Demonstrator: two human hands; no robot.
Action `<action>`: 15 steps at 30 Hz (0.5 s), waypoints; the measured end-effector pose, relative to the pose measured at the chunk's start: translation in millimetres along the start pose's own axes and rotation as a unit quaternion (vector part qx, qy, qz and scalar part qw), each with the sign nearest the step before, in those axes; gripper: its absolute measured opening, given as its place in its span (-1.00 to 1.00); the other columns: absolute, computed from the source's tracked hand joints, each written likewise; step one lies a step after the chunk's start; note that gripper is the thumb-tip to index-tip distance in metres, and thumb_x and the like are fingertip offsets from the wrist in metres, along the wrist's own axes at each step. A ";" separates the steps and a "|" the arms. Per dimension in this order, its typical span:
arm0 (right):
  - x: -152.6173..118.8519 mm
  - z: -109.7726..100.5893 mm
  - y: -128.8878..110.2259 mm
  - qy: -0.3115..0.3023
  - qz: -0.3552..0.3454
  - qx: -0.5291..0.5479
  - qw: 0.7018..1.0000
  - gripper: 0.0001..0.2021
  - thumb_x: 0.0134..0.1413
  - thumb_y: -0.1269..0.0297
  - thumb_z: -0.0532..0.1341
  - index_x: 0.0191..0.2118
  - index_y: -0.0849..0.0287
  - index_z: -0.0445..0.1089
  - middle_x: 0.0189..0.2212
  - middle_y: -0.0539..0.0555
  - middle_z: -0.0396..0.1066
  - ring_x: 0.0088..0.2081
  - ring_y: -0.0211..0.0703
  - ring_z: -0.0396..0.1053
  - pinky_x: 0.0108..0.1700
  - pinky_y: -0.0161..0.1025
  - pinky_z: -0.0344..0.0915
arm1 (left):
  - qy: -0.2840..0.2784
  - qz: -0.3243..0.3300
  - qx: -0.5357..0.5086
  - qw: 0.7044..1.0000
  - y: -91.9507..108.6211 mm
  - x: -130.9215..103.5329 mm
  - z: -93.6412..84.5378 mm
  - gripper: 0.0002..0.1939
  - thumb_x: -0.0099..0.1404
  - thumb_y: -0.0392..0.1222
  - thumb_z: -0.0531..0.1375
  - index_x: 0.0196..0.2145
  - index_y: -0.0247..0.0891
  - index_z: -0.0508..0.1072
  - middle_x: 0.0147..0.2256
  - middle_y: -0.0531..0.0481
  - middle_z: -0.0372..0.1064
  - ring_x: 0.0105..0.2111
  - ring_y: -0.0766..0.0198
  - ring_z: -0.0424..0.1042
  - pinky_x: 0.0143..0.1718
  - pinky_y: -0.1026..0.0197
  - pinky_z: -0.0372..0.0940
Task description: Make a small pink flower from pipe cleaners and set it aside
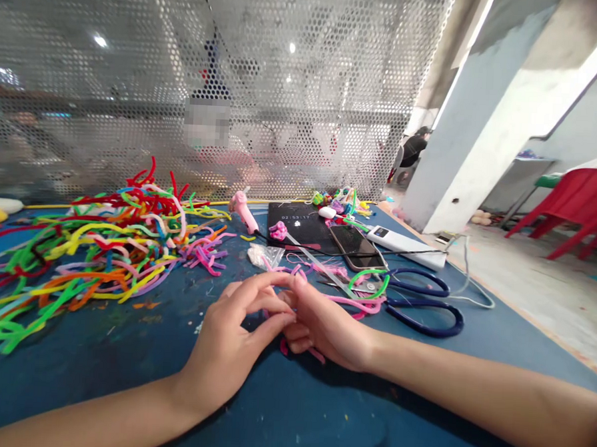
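Observation:
My left hand [225, 343] and my right hand [330, 325] meet over the middle of the table, fingertips touching. Both are closed in a pinch around a pink pipe cleaner [316, 355], whose end sticks out below the right fingers. Most of it is hidden by the fingers. Just beyond my hands lie more pink pipe cleaners [357, 305] and a green one [386, 285]. Scissors with dark blue handles [425, 331] rest to the right of them, their blades partly covered.
A big tangle of coloured pipe cleaners [102, 240] spreads over the left. Behind my hands are a phone [358, 246], a black tablet [293, 216], a pink gadget [245, 213], a clear bag [265, 256] and a white device [407, 246]. A perforated metal screen [283, 142] bounds the back.

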State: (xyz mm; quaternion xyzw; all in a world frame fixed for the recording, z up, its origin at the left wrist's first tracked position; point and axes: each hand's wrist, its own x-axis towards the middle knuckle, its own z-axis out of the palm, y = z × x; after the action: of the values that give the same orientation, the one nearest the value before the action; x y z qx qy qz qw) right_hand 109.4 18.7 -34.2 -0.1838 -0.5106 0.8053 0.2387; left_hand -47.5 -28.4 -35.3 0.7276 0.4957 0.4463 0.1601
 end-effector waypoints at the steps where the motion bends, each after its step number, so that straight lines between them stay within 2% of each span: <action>1: -0.9 -0.9 0.5 0.007 -0.004 -0.005 1.000 -0.58 0.09 -0.17 0.12 -0.26 0.14 0.20 -0.59 -0.18 -0.06 -0.61 -0.44 -0.18 -0.56 -0.43 -0.17 | 0.010 -0.007 0.000 1.000 0.3 0.6 -1.2 -0.68 0.27 -0.14 0.21 -0.01 0.00 0.32 -0.32 0.16 0.55 -0.16 0.22 0.46 -0.04 0.15 0.20; 4: -3.8 -1.1 0.8 0.054 -0.016 -0.059 0.997 -0.61 0.05 -0.01 0.25 -0.13 0.12 0.21 -0.54 -0.18 0.07 -0.63 -0.49 -0.06 -0.59 -0.46 -0.11 | 0.039 -0.012 0.001 0.999 0.3 1.5 -3.9 -0.82 0.27 -0.15 0.20 -0.14 -0.10 0.37 -0.25 0.10 0.53 -0.16 0.25 0.47 -0.07 0.21 0.23; 6: -5.1 -0.2 0.3 0.081 -0.028 -0.112 0.990 -0.63 -0.01 0.03 0.31 -0.21 0.17 0.27 -0.52 -0.15 0.17 -0.61 -0.49 0.04 -0.60 -0.46 -0.04 | 0.062 -0.024 -0.012 0.998 -0.3 1.5 -4.4 -0.84 0.26 -0.17 0.21 -0.20 -0.13 0.34 -0.30 0.11 0.52 -0.22 0.28 0.48 -0.10 0.23 0.25; 9: -5.9 0.5 -0.2 0.137 -0.067 -0.186 0.971 -0.71 -0.04 0.09 0.33 -0.35 0.22 0.35 -0.56 -0.11 0.24 -0.60 -0.45 0.12 -0.59 -0.43 0.04 | 0.090 -0.058 -0.057 0.993 -1.3 1.6 -3.5 -0.78 0.21 -0.19 0.26 -0.27 -0.12 0.25 -0.40 0.18 0.49 -0.29 0.31 0.49 -0.12 0.24 0.25; 12: -6.7 -0.3 0.1 0.207 -0.130 -0.262 0.934 -0.79 -0.01 0.17 0.30 -0.42 0.23 0.41 -0.58 -0.07 0.30 -0.58 -0.41 0.15 -0.55 -0.40 0.10 | 0.092 -0.085 -0.112 0.986 -1.7 1.8 -2.1 -0.72 0.18 -0.22 0.27 -0.31 -0.12 0.17 -0.42 0.20 0.47 -0.29 0.31 0.49 -0.17 0.24 0.27; 15: -9.0 -2.0 0.6 0.239 -0.207 -0.368 0.874 -0.88 0.00 0.28 0.28 -0.43 0.22 0.45 -0.54 0.00 0.39 -0.53 -0.34 0.24 -0.52 -0.37 0.16 | 0.085 -0.100 -0.147 0.980 -0.7 2.4 -2.6 -0.70 0.18 -0.22 0.27 -0.33 -0.13 0.14 -0.43 0.18 0.47 -0.31 0.30 0.48 -0.21 0.25 0.26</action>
State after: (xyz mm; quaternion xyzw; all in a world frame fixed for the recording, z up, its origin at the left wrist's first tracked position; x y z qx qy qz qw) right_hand 117.7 14.8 -35.1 -0.3355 -0.7237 0.4229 0.4299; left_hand -49.7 -26.6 -33.2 0.6026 0.5065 0.5561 0.2667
